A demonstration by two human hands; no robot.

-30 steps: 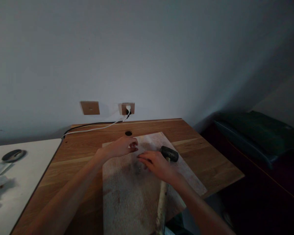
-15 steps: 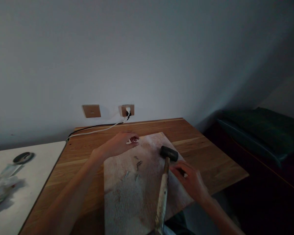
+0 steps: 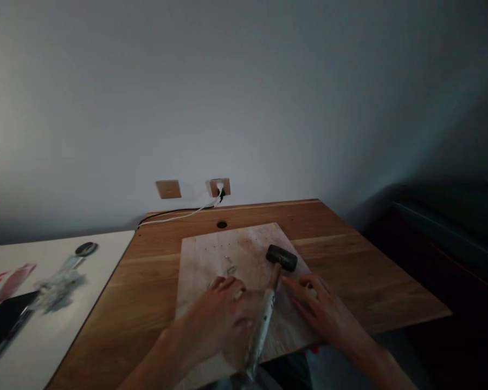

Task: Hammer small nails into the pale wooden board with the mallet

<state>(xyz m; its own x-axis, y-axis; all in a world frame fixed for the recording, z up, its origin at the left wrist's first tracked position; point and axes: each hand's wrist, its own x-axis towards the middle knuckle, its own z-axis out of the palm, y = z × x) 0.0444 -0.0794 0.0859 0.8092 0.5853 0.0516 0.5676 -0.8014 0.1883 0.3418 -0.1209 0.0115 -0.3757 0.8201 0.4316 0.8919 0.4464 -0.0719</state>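
Note:
A worn wooden board (image 3: pixel 248 244) lies tilted on the table. My left hand (image 3: pixel 223 309), blurred, is low over its middle with fingers bent down, and what they touch is hidden. Just beyond the fingertips are loose nails (image 3: pixel 231 269). A mallet (image 3: pixel 282 257) with a dark head and pale, worn handle lies on the board, handle toward me. My right hand (image 3: pixel 319 306) rests on the board's right side, fingers loosely curved and apart, fingertips close beside the handle's neck; whether they touch is unclear. Several tiny dark points (image 3: pixel 222 246) form a row near the board's far edge.
The wooden table (image 3: pixel 350 260) meets the wall, where a socket (image 3: pixel 220 187) has plugs and cables (image 3: pixel 187 215). A round hole (image 3: pixel 222 224) is behind the board. On the white table (image 3: pixel 97 271) at left lie a plastic bag (image 3: pixel 61 287), tape roll (image 3: pixel 86 248) and dark flat object (image 3: pixel 8 325).
My left hand has come back from the board's far edge toward me, over the loose nails. My right hand stays beside the mallet. The view has turned left, showing more of the white table.

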